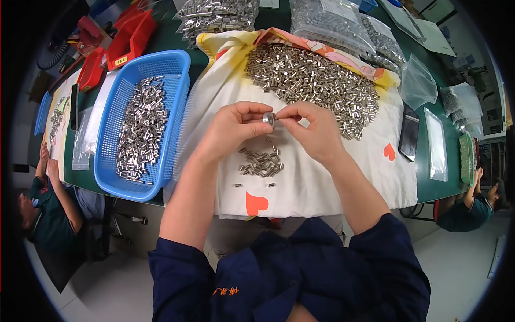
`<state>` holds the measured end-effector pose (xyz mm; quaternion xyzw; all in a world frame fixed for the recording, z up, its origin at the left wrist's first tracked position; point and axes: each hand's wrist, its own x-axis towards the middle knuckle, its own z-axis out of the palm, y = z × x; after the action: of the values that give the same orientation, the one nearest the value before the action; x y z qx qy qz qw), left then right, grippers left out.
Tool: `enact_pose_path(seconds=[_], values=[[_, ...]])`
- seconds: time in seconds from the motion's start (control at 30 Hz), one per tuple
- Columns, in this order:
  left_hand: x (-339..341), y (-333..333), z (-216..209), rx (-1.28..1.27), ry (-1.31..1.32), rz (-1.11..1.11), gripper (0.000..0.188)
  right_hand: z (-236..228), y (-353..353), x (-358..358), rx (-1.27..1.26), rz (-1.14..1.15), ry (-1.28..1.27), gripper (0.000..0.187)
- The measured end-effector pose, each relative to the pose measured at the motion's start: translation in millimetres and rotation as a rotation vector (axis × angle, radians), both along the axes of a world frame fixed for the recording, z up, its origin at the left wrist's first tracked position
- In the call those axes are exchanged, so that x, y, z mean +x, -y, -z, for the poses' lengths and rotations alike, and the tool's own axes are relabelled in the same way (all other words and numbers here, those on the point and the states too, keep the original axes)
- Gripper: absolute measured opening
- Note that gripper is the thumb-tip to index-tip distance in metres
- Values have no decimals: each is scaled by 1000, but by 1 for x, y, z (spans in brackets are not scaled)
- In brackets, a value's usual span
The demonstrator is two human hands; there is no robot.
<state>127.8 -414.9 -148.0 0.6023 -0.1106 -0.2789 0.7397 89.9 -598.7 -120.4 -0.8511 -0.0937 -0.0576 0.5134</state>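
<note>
My left hand (234, 129) pinches a small round metal ring-like piece (267, 120) between thumb and fingers, above the white cloth (225, 70). Thumb and forefinger of my right hand (312, 127) meet at the ring's right side, closed on something too small to make out. Below my hands lies a small heap of short metal cylinders (261, 163), with two single ones nearer the cloth's front edge. Just beyond my right hand spreads a large pile of similar cylinders (316, 78).
A blue plastic basket (179, 115) with many metal cylinders stands at left, red bins (134, 40) behind it. Bags of metal parts (327, 24) line the back. A phone (409, 132) and a clear bag (435, 145) lie at right. People sit at both sides.
</note>
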Motion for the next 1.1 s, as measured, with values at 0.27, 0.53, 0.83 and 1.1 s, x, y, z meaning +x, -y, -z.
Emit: enact_pose_path(seconds=[0.27, 0.53, 0.83, 1.1], values=[[-3, 3, -4, 14, 21, 2, 34, 8, -6, -4, -72, -13, 130, 5], [-5, 3, -2, 66, 80, -19, 31, 7, -1, -3, -122, -64, 135, 9], [-9, 5, -10, 143, 46, 134, 29, 9, 24, 17, -10, 47, -116, 10], [-16, 4, -15, 327, 315, 377, 31, 26, 6, 46, -840, 70, 299, 12]])
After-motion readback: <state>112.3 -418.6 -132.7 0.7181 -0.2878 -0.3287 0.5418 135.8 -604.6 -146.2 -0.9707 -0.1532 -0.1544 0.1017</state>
